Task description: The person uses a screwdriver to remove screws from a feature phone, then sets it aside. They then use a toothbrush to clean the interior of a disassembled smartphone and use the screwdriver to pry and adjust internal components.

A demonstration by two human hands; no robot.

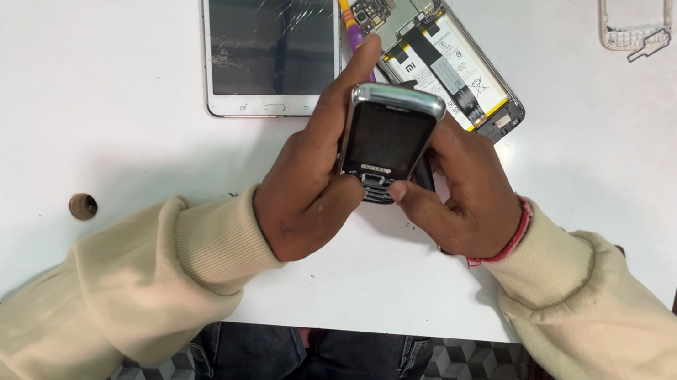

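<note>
Phone: I see the small keypad phone [387,143] held above the white tabletop [98,83], screen up, at the middle of view.
Left hand [312,181]: closed round the phone's left edge, forefinger up at 12 o'clock.
Right hand [459,193]: curled under the right side, thumb on the keys.
Doing it well: I'd judge it best to keep the left grip firm and the thumb press light.
Nearby: cracked tablet [267,15] at 11 o'clock, opened smartphone [450,57] at 1 o'clock.
</note>
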